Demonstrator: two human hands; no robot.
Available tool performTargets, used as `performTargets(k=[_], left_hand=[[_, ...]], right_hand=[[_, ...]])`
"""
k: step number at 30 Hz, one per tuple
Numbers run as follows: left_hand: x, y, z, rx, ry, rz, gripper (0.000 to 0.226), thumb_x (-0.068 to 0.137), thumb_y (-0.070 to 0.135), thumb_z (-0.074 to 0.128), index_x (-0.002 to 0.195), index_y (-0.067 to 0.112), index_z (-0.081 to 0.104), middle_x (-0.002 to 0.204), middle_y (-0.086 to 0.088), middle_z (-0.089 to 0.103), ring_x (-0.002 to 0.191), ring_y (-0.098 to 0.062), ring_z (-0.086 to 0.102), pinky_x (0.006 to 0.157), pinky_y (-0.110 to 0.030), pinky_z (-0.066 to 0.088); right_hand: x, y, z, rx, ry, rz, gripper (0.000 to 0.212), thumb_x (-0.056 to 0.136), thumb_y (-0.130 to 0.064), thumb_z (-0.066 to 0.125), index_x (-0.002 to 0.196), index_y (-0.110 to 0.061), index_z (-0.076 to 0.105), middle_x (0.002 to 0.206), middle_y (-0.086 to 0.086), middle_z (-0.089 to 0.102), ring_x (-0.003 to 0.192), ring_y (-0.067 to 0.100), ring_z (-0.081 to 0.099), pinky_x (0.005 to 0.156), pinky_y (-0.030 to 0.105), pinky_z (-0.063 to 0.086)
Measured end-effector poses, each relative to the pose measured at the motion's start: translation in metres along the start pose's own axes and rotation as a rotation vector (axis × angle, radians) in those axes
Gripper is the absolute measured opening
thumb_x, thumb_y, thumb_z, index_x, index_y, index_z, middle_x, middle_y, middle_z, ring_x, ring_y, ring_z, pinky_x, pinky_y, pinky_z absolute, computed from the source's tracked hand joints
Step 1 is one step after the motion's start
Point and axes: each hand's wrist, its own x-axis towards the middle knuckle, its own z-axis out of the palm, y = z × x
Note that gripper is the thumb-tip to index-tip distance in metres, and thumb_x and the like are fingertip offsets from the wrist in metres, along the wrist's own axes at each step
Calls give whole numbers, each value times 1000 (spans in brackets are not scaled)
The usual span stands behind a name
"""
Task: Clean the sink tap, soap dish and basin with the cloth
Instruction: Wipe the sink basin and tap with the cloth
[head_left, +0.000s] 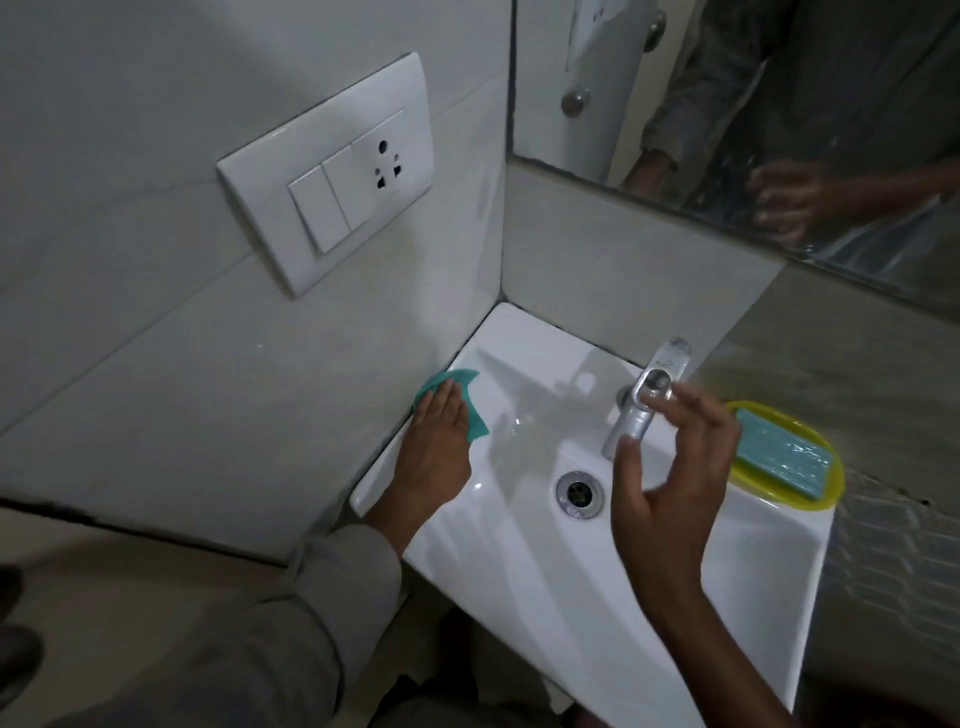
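A white basin sits in the wall corner with a round metal drain. My left hand lies flat with straight fingers on a teal cloth, pressing it against the basin's left rim by the wall. A chrome tap stands at the back of the basin. My right hand hovers just in front of the tap, fingers spread and relaxed, holding nothing. A yellow soap dish with a teal soap bar rests on the basin's right rim.
A white switch plate with two switches and a socket is on the left wall. A mirror hangs above the tap and reflects a person's hands. Grey tiled walls close in at the left and back.
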Motion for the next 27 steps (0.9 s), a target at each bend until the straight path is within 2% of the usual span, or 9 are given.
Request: performTargets(k=[3,5,11,14,16,19,21,24,27], left_hand=[[-36,-10,8,1,-47,3,61,94,20,32,149,-1,17,161,-17,7,150,-30,-1,118,-40,-14],[-60,-13,14,-27,-102,-10,61,95,21,31,150,-1,17,162,-16,5,150,-28,-3,118,-39,-14],[-101,-1,19,-101,-229,-80,56,99,30,31,148,6,27,161,-8,18,149,-21,9,120,-36,5],[-104,26,9,-89,-285,-138,49,97,28,35,140,4,41,151,-11,37,143,-24,27,115,-35,19],[-112,59,3,-108,-292,-107,41,97,26,37,126,3,54,136,-13,51,129,-28,42,105,-35,30],[-131,135,-10,-279,-357,105,30,96,15,42,110,-4,61,119,-22,60,110,-35,57,90,-36,45],[-139,197,-14,-411,-369,316,24,90,1,50,99,-16,64,108,-34,62,101,-41,63,83,-38,52],[-150,274,-21,-354,-503,345,47,99,14,40,137,-13,37,148,-31,32,139,-39,30,115,-43,24],[-161,284,-13,-198,-473,397,51,100,18,35,143,-9,29,155,-26,21,144,-39,16,120,-46,11]], right_hand=[[-31,-8,4,83,-155,12,25,82,-13,52,105,-21,60,114,-2,51,115,5,48,94,11,35],[-46,-5,11,147,-277,80,24,84,-10,53,103,-23,60,110,-7,52,111,9,53,89,16,41],[-80,30,3,189,-553,340,26,92,-9,57,104,-31,61,111,-18,58,105,6,60,85,17,47],[-90,55,-28,212,-563,508,26,93,-10,57,99,-36,61,111,-14,62,96,1,61,75,9,46],[-91,72,-55,220,-537,565,23,93,-12,55,96,-34,61,108,-15,64,96,7,63,77,14,48],[-85,95,-96,240,-458,631,19,94,-13,53,92,-29,62,104,-9,67,95,17,66,82,33,52],[-78,105,-115,266,-382,654,21,96,-11,51,91,-29,61,103,3,69,89,18,67,81,37,51],[-72,116,-143,297,-346,673,23,97,-8,48,91,-28,60,97,6,67,83,15,65,79,36,50],[-80,118,-162,331,-320,683,24,96,-8,48,91,-28,61,90,-1,66,81,14,65,75,29,48]])
